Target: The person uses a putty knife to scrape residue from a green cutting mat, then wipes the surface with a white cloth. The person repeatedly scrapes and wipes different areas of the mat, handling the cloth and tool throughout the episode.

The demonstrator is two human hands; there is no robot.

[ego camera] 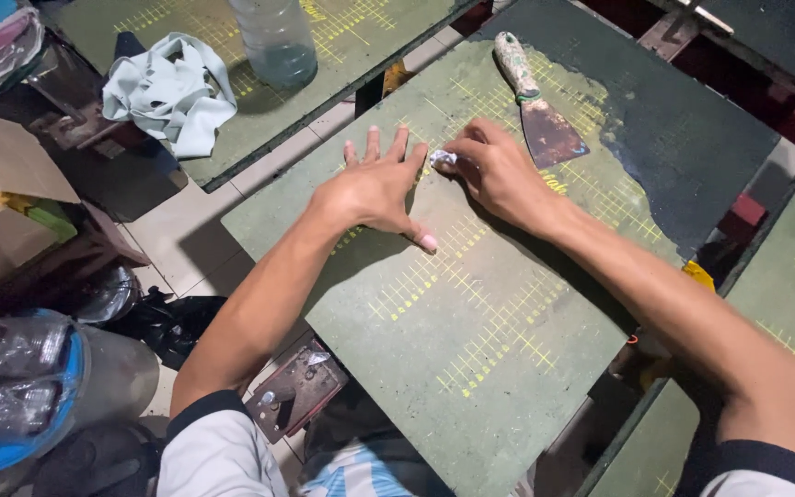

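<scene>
The right hand (499, 170) pinches a small white wad (442, 157) between fingertips and presses it to the green board (471, 331). The left hand (374, 189) lies flat just beside it, fingers spread, holding nothing, its fingertips near the wad. A scraper (537, 106) rests on the board just beyond the right hand, where the green coating gives way to a dark patch. A pale cloth (169, 90) and a clear bottle (276, 39) sit on the neighbouring board.
</scene>
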